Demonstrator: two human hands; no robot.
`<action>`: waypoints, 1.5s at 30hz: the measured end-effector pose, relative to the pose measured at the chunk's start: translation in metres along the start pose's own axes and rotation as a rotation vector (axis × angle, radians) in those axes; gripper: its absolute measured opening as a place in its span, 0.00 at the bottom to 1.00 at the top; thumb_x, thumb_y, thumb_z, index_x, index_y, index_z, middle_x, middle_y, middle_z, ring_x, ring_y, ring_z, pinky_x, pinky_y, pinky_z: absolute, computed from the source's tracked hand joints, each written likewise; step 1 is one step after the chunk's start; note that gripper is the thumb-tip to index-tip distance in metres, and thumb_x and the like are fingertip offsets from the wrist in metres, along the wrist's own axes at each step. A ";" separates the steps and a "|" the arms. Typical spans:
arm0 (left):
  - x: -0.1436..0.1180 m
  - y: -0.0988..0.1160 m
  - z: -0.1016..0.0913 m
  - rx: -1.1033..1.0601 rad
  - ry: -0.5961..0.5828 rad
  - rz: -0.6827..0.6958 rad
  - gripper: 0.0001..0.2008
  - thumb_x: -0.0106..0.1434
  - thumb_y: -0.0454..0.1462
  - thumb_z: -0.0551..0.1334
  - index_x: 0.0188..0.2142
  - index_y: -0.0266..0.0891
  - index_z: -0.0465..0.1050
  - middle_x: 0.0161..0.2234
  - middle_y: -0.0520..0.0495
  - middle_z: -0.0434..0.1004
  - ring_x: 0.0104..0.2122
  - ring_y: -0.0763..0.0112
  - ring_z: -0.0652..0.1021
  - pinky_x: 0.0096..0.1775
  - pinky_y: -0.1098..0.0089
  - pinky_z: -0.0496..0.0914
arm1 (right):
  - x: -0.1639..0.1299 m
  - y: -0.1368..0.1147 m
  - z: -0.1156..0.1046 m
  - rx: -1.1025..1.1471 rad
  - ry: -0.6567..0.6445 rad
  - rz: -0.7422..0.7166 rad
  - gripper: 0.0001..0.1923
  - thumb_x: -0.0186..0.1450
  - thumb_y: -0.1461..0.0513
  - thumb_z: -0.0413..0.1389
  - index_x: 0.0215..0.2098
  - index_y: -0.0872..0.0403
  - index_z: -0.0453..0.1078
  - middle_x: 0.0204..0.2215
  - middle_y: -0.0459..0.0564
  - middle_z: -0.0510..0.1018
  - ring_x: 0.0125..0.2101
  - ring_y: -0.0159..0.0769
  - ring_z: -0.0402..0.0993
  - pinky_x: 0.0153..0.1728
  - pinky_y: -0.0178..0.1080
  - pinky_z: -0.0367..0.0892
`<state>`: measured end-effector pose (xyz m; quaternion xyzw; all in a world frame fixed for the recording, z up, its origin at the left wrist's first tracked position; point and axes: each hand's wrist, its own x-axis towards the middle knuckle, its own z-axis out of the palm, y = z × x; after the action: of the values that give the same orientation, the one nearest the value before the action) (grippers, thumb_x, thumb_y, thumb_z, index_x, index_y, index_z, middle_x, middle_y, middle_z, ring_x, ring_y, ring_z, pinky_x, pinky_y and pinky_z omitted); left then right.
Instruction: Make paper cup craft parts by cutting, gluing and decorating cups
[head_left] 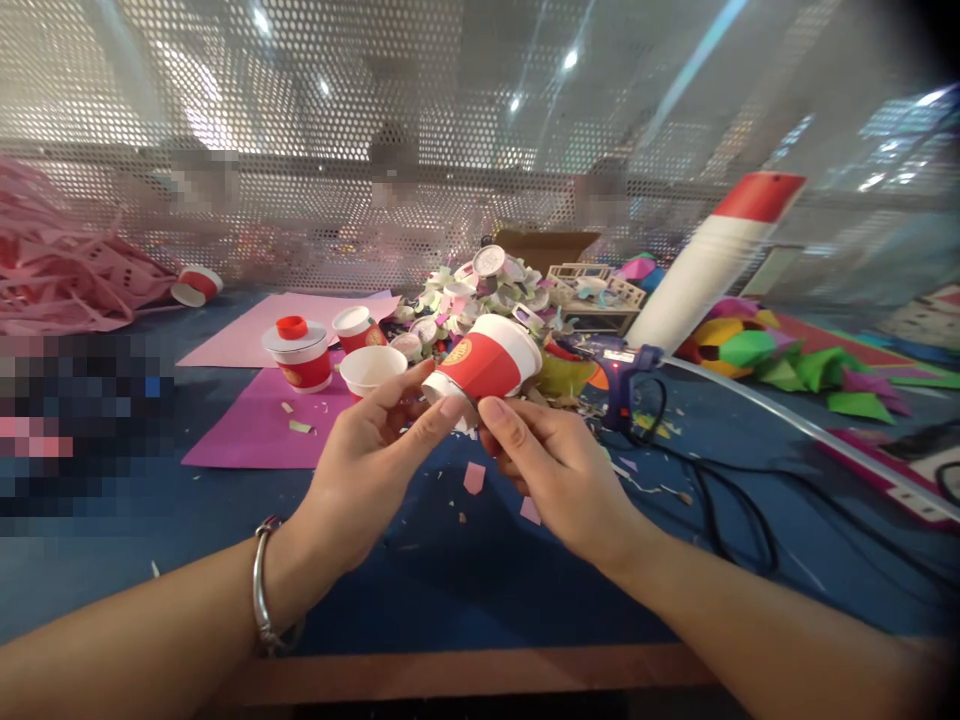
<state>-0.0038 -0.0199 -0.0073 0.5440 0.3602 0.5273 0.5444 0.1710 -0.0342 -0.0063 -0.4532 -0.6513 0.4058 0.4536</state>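
centre of frame: left hand (367, 465) and right hand (551, 465) together hold a red paper cup (484, 365) tipped on its side above the blue table (450, 580), fingertips of both pinching its base. left of it: open cup (371, 368), capped cup (300, 355), purple sheet (255, 425). right: glue gun (626, 375).

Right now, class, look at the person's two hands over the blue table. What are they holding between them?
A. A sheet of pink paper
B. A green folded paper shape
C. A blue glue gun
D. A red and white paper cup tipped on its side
D: the left hand and right hand both grip the red and white paper cup, tipped sideways, while the blue glue gun lies untouched on the table.
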 end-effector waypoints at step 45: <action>-0.002 0.003 -0.006 0.230 -0.072 0.128 0.23 0.66 0.43 0.67 0.57 0.39 0.74 0.47 0.45 0.83 0.46 0.63 0.82 0.46 0.69 0.76 | -0.003 -0.004 0.004 0.048 -0.053 0.032 0.26 0.70 0.42 0.52 0.25 0.52 0.66 0.14 0.38 0.60 0.14 0.24 0.53 0.14 0.34 0.47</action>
<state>-0.0101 -0.0207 -0.0055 0.6431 0.3631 0.4965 0.4562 0.1665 -0.0389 -0.0048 -0.4416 -0.6458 0.4405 0.4404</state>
